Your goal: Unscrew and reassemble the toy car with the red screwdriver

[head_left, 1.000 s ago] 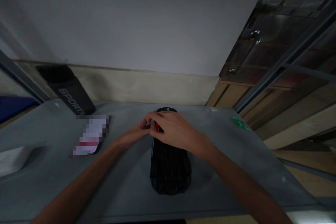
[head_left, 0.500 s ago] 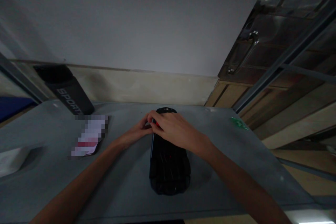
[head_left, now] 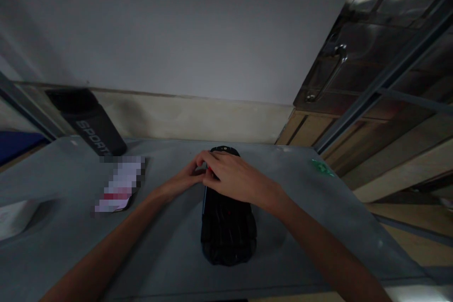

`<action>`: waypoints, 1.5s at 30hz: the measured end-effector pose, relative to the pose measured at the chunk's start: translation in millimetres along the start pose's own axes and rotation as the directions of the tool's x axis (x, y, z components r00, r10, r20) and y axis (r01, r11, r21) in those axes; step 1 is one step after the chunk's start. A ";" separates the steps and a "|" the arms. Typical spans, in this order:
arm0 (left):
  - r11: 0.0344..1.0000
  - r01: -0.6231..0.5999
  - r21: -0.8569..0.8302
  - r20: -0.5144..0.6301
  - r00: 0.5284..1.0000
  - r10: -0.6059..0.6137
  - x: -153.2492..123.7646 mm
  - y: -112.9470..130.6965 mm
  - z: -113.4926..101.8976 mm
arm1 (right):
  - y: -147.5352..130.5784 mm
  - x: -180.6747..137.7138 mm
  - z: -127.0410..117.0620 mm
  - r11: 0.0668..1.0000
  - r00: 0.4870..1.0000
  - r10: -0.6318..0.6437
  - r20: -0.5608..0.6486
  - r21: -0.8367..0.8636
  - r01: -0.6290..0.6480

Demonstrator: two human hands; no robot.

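A black toy car (head_left: pixel 228 231), seemingly upside down with its wheels at the corners, lies lengthwise before me on the grey table (head_left: pixel 170 255). Across its far half bends my right hand (head_left: pixel 237 177), fingers curled at the car's left side. A small red thing (head_left: pixel 210 170) shows at those fingertips; its kind is too hidden to tell. My left hand (head_left: pixel 186 179) is closed at the car's left edge, its fingertips meeting those of the right. Whatever the left fingers pinch is out of sight.
A dark bottle marked SPORT (head_left: pixel 90 125) stands at the back left. By it lies a blurred-out phone-like item (head_left: pixel 122 186), with a white object (head_left: pixel 16 219) at the left edge. A green wrapper (head_left: pixel 322 167) lies on the right. Metal posts (head_left: pixel 350 115) frame the table.
My right fingers have shifted slightly at the car's left edge, and less of the red thing shows. The left hand stays almost still, and the car has not visibly moved.
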State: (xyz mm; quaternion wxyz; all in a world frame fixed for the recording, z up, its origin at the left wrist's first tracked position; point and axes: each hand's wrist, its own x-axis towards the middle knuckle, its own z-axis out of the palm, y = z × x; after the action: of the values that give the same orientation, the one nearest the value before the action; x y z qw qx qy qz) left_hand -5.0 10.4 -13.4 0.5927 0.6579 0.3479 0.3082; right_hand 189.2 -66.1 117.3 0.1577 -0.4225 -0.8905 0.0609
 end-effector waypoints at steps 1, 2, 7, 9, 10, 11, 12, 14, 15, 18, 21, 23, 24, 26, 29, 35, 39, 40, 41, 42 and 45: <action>1.000 -0.004 0.005 -0.005 1.000 0.004 -0.5 1.4 0.4 | 0.2 0.2 0.7 1.000 1.000 0.013 -0.008 -0.011 -0.013; 1.000 -0.012 0.008 -0.010 1.000 0.012 -1.0 3.2 1.0 | 0.4 0.5 1.3 0.999 0.999 0.038 -0.005 -0.032 -0.038; 0.999 -0.037 -0.003 -0.013 0.999 0.037 -2.0 10.9 4.2 | 0.5 1.0 1.7 1.000 1.000 -0.014 0.012 -0.006 0.014; 0.999 -0.043 -0.015 -0.010 0.999 0.043 -1.8 11.1 5.1 | -0.2 0.8 1.1 0.996 0.997 -0.073 -0.009 0.042 0.073; 0.999 -0.050 -0.019 -0.016 0.999 0.050 -1.7 10.7 5.4 | -0.6 0.8 0.9 0.997 0.998 -0.069 -0.015 0.043 0.069; 0.998 -0.057 -0.017 -0.026 0.998 0.056 -1.7 10.2 5.5 | -1.0 0.9 0.8 0.999 0.999 -0.045 -0.015 0.029 0.046; 0.998 -0.058 -0.008 -0.038 0.998 0.058 -1.7 9.6 5.4 | -1.2 1.0 0.6 1.000 1.000 -0.017 -0.014 0.008 0.017; 0.999 -0.047 0.013 -0.054 0.997 0.048 -1.6 8.6 4.8 | -1.0 1.3 0.3 1.000 1.000 0.005 0.000 -0.014 -0.005; 0.999 -0.038 0.018 -0.056 0.998 0.039 -1.4 8.0 4.4 | -0.7 1.4 0.0 1.000 1.000 -0.009 0.008 -0.006 0.009; 0.999 -0.041 0.021 -0.043 0.998 0.042 -0.6 6.1 3.2 | -0.6 1.5 -1.2 0.995 0.996 -0.085 0.008 0.049 0.085; 0.996 -0.076 0.054 -0.038 0.996 0.078 -0.1 5.2 2.2 | -2.5 2.0 -0.8 1.000 1.000 -0.022 0.008 -0.012 0.022; 0.996 -0.070 0.062 -0.038 0.997 0.073 -0.5 6.2 1.9 | -3.3 2.6 0.2 0.996 0.998 0.058 0.016 -0.076 -0.056; 0.997 -0.057 0.058 -0.036 0.998 0.059 -0.9 7.0 1.7 | -3.2 2.7 0.6 0.994 0.997 0.070 0.023 -0.082 -0.068; 0.999 -0.025 0.047 -0.028 0.999 0.027 -1.6 8.5 1.4 | -1.7 2.5 0.7 0.998 0.999 0.032 0.030 -0.046 -0.030; 0.999 -0.007 0.045 -0.006 1.000 0.007 -1.5 8.2 0.5 | 1.2 0.7 0.0 0.999 0.999 -0.039 0.012 0.007 0.039; 1.000 -0.010 -0.028 0.015 1.000 0.010 0.8 3.7 -0.2 | 4.2 -0.2 3.7 0.986 0.997 -0.073 -0.032 0.147 0.077; 0.997 -0.037 -0.065 0.033 0.999 0.040 0.6 7.1 -0.8 | 22.7 -2.3 0.3 0.930 0.991 0.013 -0.133 0.365 0.037; 0.998 -0.026 -0.062 0.037 0.999 0.028 0.3 8.4 -1.1 | 31.4 -5.7 -0.8 0.920 0.982 0.085 -0.171 0.392 -0.011; 0.998 -0.011 -0.057 0.039 0.999 0.013 -0.1 9.6 -1.3 | 41.5 -10.9 -0.8 0.914 0.963 0.170 -0.208 0.399 -0.075; 0.999 -0.003 -0.049 0.034 0.999 0.004 -0.6 10.6 -1.5 | 52.5 -18.1 0.9 0.907 0.935 0.256 -0.245 0.396 -0.144; 0.999 0.014 -0.038 0.029 1.000 -0.013 -2.1 12.1 -2.0 | 85.2 -48.4 19.2 0.877 0.878 0.434 -0.203 0.320 -0.360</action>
State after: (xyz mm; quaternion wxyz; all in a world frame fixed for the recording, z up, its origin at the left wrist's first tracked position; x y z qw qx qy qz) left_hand -6.7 9.2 -1.1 0.6121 0.6484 0.3377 0.3014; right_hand 274.0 -48.8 67.5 0.3171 -0.5762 -0.7369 0.1561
